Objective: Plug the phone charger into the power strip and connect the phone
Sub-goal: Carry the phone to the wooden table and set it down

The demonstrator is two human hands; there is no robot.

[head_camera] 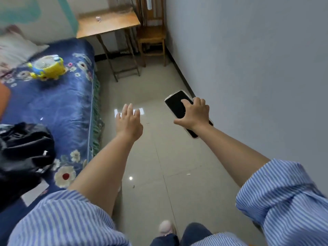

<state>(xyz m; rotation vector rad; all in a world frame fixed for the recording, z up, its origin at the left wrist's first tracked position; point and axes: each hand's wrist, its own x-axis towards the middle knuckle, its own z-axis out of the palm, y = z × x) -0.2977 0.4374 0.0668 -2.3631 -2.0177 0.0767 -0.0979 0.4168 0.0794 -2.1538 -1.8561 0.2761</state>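
My right hand [196,113] grips a black phone [175,105] with a dark screen and a pale case, held out over the tiled floor near the right wall. The hand covers the phone's middle; its far end and near corner stick out. My left hand [128,121] is stretched forward, palm down, fingers apart, holding nothing, between the bed's edge and the phone. No charger and no power strip are in view.
A bed with a blue flowered cover [58,107] runs along the left, bearing a yellow toy fan [47,68] and a black bag [24,155]. A wooden desk [108,23] and chair [150,36] stand at the far end. The grey wall [248,68] is on the right.
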